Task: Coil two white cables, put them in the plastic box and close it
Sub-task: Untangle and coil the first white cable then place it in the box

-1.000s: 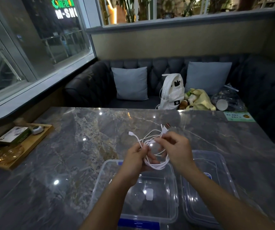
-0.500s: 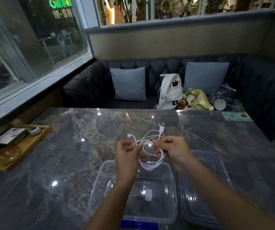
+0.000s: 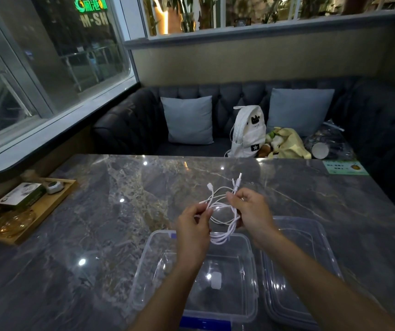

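Both my hands hold a loose coil of white cables (image 3: 222, 212) above the far rim of the clear plastic box (image 3: 144, 278). My left hand (image 3: 193, 225) pinches the left side of the loops. My right hand (image 3: 251, 211) grips the right side, with plug ends sticking up past its fingers. The box stands open near the table's front edge, with a small white label showing through its bottom and a blue clasp on its near side. Its clear lid (image 3: 311, 271) lies flat to the right of the box.
A grey marble table (image 3: 120, 211) carries a wooden tray (image 3: 41, 211) with a small box and glass dish at the left edge. A green card (image 3: 344, 167) lies at the far right. Behind the table is a dark sofa with cushions, a white backpack (image 3: 246, 130) and bags.
My hands have drawn slightly apart, and the coil hangs looser and wider between them. The loops have dropped closer to the box's far rim.
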### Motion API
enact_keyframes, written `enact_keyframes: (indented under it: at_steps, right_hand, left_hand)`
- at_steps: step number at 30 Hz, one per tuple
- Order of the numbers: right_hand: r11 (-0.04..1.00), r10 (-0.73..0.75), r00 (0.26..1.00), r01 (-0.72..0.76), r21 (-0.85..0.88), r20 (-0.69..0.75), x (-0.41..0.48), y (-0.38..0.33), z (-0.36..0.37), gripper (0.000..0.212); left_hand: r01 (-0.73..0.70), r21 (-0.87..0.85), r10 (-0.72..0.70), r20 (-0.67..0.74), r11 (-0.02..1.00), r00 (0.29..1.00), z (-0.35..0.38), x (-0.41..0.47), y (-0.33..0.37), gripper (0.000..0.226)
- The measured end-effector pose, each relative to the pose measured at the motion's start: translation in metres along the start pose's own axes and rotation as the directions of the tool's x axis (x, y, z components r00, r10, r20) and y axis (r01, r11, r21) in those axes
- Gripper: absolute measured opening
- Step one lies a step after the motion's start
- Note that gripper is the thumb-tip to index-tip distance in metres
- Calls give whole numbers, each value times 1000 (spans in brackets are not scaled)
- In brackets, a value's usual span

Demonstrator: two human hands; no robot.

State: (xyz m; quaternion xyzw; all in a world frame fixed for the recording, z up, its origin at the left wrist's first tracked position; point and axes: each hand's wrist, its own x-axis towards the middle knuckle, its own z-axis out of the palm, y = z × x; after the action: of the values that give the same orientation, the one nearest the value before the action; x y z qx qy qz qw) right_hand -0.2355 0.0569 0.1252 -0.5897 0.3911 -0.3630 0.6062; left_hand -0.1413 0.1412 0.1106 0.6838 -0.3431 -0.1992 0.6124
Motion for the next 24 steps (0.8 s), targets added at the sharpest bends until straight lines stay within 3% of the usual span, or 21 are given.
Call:
enact_keyframes:
  at_steps: [5,9,13,15,18,22,24]
  right_hand:
    - [1000,3,998,-1,-28,65,-1,4,-2,27]
    - [986,-137,986,144,-79,94,-4,3,3,20]
    - [967,-197,974,212,-139,112,-7,1,7,19]
    - [970,-213,972,222,-98,100,-6,-1,5,18]
    - [967,-224,963,239,-92,151,-4,-4,1,20]
    - [960,-204,951,241,-143,233,-6,0,7,25]
    - [967,-184,955,218,-131,231,-6,2,7,24]
  left_hand:
    - [20,19,-19,-73,1000,997,-4,2,-2,17]
    - [13,78,-7,-77,997,997,-9,6,0,25]
    - [-18,297,-5,78,955,997,-10,13,0,23]
    - [-16,325,-44,176,945,983,-11,13,2,25]
    - [-11,343,-115,344,939,932,-12,12,2,7]
    - [-12,507,-184,335,862,924,-10,17,-5,9]
    - [66,405,-223,354,912,908,-11,18,-5,16]
